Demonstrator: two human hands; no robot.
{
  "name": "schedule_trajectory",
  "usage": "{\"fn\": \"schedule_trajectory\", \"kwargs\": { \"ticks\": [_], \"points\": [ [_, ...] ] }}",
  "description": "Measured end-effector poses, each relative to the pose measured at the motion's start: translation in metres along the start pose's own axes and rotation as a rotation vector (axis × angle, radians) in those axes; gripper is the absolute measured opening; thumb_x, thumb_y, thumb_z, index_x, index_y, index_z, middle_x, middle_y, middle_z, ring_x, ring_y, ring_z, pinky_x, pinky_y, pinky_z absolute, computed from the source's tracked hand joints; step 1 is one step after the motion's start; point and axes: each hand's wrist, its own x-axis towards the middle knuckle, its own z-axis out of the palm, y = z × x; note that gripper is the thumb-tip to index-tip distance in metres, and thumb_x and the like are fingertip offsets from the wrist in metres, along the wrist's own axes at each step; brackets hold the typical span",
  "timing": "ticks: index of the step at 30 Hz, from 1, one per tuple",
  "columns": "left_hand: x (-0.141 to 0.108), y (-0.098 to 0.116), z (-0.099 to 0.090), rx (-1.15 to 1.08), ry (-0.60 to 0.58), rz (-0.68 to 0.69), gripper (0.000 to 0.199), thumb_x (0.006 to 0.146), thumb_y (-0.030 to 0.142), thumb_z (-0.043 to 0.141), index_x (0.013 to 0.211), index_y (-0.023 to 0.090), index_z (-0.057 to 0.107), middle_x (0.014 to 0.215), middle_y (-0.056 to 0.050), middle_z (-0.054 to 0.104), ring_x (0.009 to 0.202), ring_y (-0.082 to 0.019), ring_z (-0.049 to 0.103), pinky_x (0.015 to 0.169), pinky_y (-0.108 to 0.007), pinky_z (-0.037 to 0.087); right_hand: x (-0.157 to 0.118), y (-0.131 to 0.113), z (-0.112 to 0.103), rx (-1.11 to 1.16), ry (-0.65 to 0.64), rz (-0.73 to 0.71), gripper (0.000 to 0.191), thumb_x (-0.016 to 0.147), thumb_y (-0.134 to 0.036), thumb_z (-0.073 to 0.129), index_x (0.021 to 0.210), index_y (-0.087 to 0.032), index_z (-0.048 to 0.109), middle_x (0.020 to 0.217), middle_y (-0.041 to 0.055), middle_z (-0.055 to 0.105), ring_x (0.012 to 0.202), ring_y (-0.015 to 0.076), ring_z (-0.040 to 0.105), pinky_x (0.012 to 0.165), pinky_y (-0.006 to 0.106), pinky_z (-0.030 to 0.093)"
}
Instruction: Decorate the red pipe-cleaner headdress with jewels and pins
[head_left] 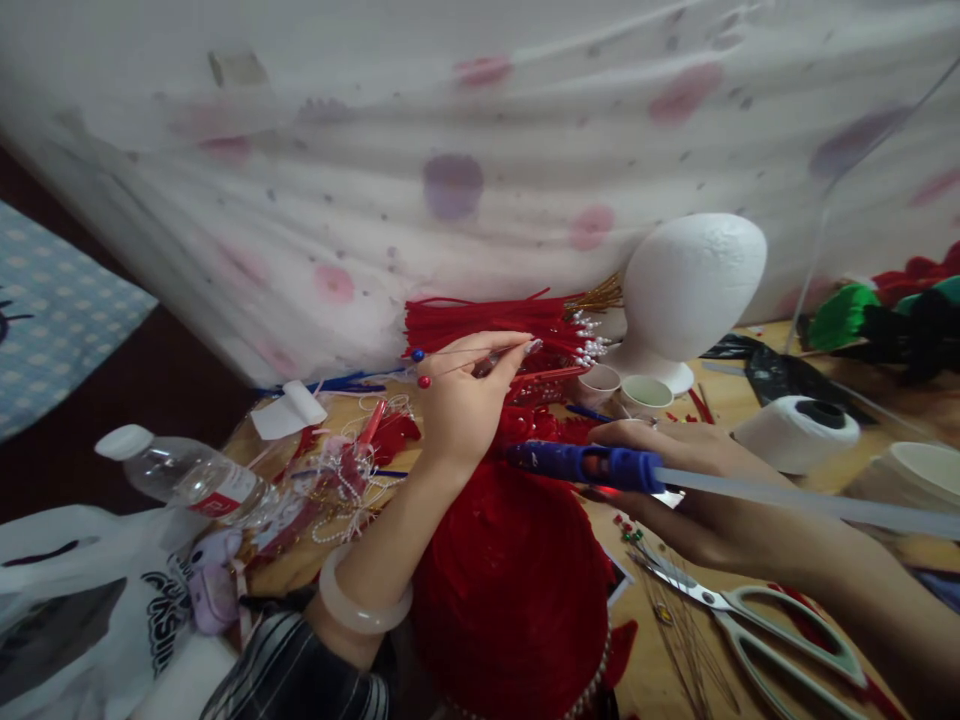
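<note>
My left hand (466,405) is closed in a pinch above the table, with thin wires between thumb and fingers. A blue bead (418,355) and a red bead (425,381) stick out on the wires behind the hand. My right hand (694,465) grips a blue hot glue gun (577,464), its nozzle pointing left, near my left wrist. A long translucent glue stick (787,502) juts from the gun's back. Directly below lies a rounded red fabric-covered form (514,590) with pearl trim at its lower edge. Red ornaments (525,425) at its far side are partly hidden.
Scissors (724,603) and loose beaded wires (686,635) lie at right, near a white thread cone (799,432). Behind stand a white foam head (694,290), paper cups (646,395) and red stem bundles (480,322). A plastic bottle (187,478) and bead strings (352,490) are left.
</note>
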Motion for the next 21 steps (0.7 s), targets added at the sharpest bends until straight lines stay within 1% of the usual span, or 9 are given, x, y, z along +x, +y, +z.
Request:
{"fn": "schedule_trajectory", "kwargs": {
  "ticks": [2,4,7,9,12,15,18,21],
  "points": [
    [-0.003,0.0,0.0,0.011,0.038,-0.011,0.009,0.08,0.014,0.073,0.082,0.022,0.077,0.083,0.001,0.079,0.07,-0.012,0.072,0.067,-0.023,0.058,0.0,0.001,0.001,0.01,-0.027,0.003,0.003,0.095,-0.024,0.048,0.094,-0.023,0.051,0.074,0.0001,0.067,0.062,0.0177,0.065,0.051,0.028,0.044],
    [-0.005,0.0,-0.001,0.014,0.075,-0.026,0.008,0.08,0.014,0.074,0.083,0.021,0.077,0.083,0.001,0.079,0.069,-0.012,0.071,0.065,-0.023,0.057,-0.001,0.001,0.0,-0.026,-0.036,0.016,0.006,0.093,-0.023,0.048,0.095,-0.022,0.053,0.073,0.0009,0.067,0.06,0.0189,0.064,0.05,0.029,0.043],
    [-0.005,0.0,-0.001,0.009,0.116,-0.032,0.008,0.08,0.014,0.074,0.083,0.02,0.077,0.082,0.0,0.079,0.071,-0.013,0.072,0.065,-0.023,0.057,-0.005,0.0,-0.003,-0.065,-0.04,0.025,0.009,0.093,-0.024,0.046,0.096,-0.022,0.054,0.072,0.0012,0.067,0.058,0.0199,0.064,0.049,0.03,0.042],
    [-0.005,0.0,0.0,0.011,0.122,-0.029,0.008,0.081,0.015,0.073,0.084,0.021,0.077,0.082,0.0,0.079,0.072,-0.014,0.072,0.065,-0.024,0.057,-0.006,-0.001,-0.005,-0.073,-0.053,0.026,0.008,0.094,-0.024,0.045,0.093,-0.022,0.053,0.072,0.0013,0.067,0.059,0.0202,0.065,0.05,0.03,0.043],
    [-0.005,0.0,0.0,0.017,0.115,-0.022,0.007,0.081,0.017,0.074,0.085,0.021,0.078,0.083,0.0,0.079,0.063,-0.012,0.069,0.061,-0.024,0.056,-0.007,-0.003,-0.008,-0.105,-0.071,0.027,0.009,0.094,-0.023,0.043,0.089,-0.023,0.051,0.076,0.0028,0.069,0.061,0.0211,0.067,0.051,0.031,0.045],
    [-0.004,0.0,0.001,0.018,0.119,-0.012,0.007,0.08,0.016,0.074,0.084,0.02,0.078,0.081,0.0,0.079,0.059,-0.01,0.067,0.058,-0.023,0.055,-0.009,-0.001,-0.008,-0.126,-0.056,0.033,0.009,0.095,-0.026,0.043,0.094,-0.024,0.052,0.074,0.0011,0.068,0.061,0.0212,0.066,0.05,0.03,0.045],
    [-0.004,0.0,0.001,0.019,0.12,-0.014,0.007,0.08,0.015,0.074,0.084,0.021,0.077,0.082,0.0,0.079,0.066,-0.012,0.07,0.063,-0.024,0.057,-0.012,0.001,-0.007,-0.15,-0.028,0.02,0.009,0.096,-0.025,0.042,0.097,-0.025,0.051,0.071,-0.0003,0.067,0.06,0.021,0.067,0.05,0.03,0.045],
    [-0.004,0.0,0.0,0.019,0.119,-0.013,0.007,0.08,0.016,0.074,0.083,0.021,0.077,0.082,0.0,0.079,0.072,-0.014,0.072,0.068,-0.026,0.058,-0.015,0.002,-0.008,-0.153,0.014,-0.011,0.008,0.097,-0.025,0.042,0.091,-0.026,0.047,0.072,0.0006,0.069,0.059,0.0193,0.068,0.051,0.029,0.046]
  ]
}}
